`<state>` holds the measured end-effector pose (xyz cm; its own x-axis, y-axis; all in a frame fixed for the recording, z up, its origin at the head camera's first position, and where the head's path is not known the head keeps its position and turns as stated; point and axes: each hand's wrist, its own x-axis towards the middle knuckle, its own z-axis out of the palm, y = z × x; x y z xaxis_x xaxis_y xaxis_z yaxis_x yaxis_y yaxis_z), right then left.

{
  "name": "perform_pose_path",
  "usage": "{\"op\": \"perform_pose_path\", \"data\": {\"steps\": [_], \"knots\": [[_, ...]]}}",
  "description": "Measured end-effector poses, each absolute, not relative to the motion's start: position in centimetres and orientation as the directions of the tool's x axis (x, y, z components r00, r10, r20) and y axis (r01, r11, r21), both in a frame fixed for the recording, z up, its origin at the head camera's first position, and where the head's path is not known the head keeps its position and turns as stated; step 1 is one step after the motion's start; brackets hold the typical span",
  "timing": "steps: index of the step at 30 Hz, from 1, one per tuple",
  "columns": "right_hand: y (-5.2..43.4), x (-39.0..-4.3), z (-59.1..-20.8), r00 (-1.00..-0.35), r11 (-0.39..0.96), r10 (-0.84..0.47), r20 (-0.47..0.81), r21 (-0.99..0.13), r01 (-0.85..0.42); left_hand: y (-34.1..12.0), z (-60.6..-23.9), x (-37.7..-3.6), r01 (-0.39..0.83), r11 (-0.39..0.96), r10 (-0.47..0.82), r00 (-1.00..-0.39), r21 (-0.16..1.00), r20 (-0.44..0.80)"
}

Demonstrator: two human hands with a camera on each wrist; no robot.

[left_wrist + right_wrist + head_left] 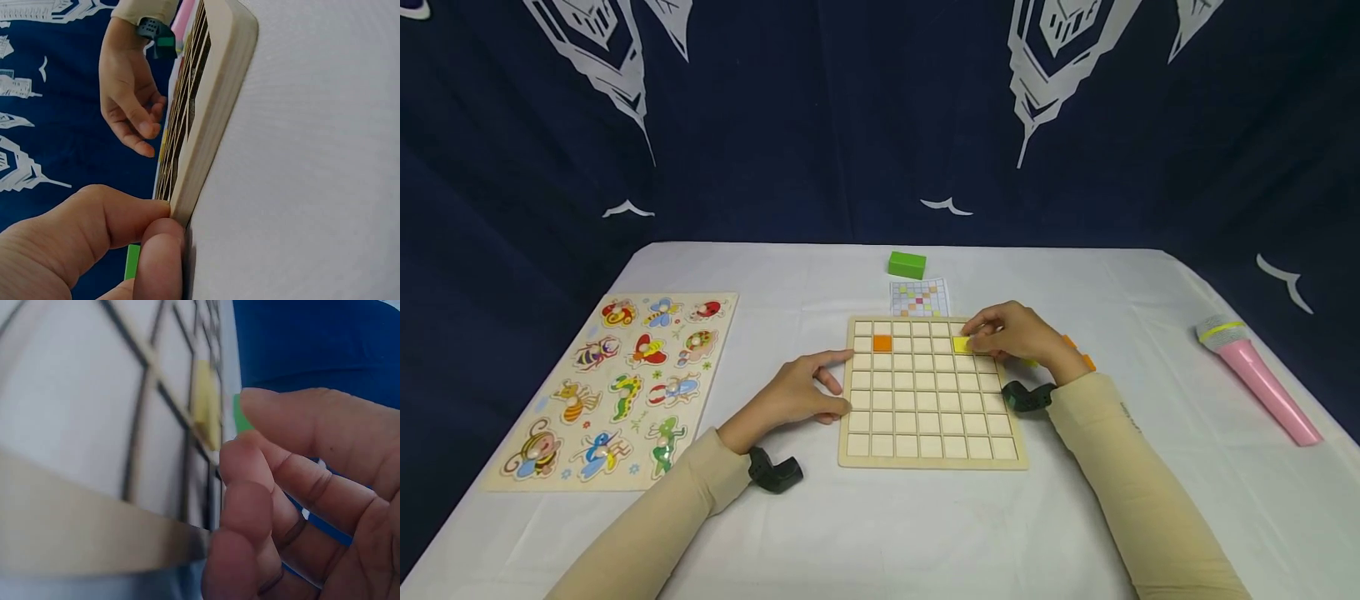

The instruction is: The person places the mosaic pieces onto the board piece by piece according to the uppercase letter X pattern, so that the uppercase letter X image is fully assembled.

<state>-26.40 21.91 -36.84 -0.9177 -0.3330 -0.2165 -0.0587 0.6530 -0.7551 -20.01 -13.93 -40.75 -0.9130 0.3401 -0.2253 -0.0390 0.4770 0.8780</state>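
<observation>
A wooden grid board (932,460) lies flat on the table, with an orange square tile (882,343) and a yellow square tile (961,344) in its second row from the back. My left hand (790,392) touches the board's left edge, index finger and thumb spread apart along it. Over the board's back right part, my right hand (1018,333) hovers beside the yellow tile. Its fingers (247,506) are loosely bent with nothing between them in the right wrist view, and the yellow tile sits away from the fingertips. The hand overlaps part of that tile in the head view.
Behind the board lie a small colored pattern card (919,297) and a green block (907,265). Orange pieces (1090,362) show partly hidden behind the right wrist. An insect puzzle board (625,392) lies at left, a pink toy microphone (1262,383) at right.
</observation>
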Motion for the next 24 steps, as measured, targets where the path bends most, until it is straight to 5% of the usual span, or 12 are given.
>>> {"op": "perform_pose_path", "data": {"steps": [24], "knots": [[28.3, -24.7, -35.8, -0.944, 0.63, -0.328, -0.044, -0.754, -0.183, -13.9, -41.1, -20.1, -0.028, 0.486, 0.338, -0.915, 0.873, -0.218]]}}
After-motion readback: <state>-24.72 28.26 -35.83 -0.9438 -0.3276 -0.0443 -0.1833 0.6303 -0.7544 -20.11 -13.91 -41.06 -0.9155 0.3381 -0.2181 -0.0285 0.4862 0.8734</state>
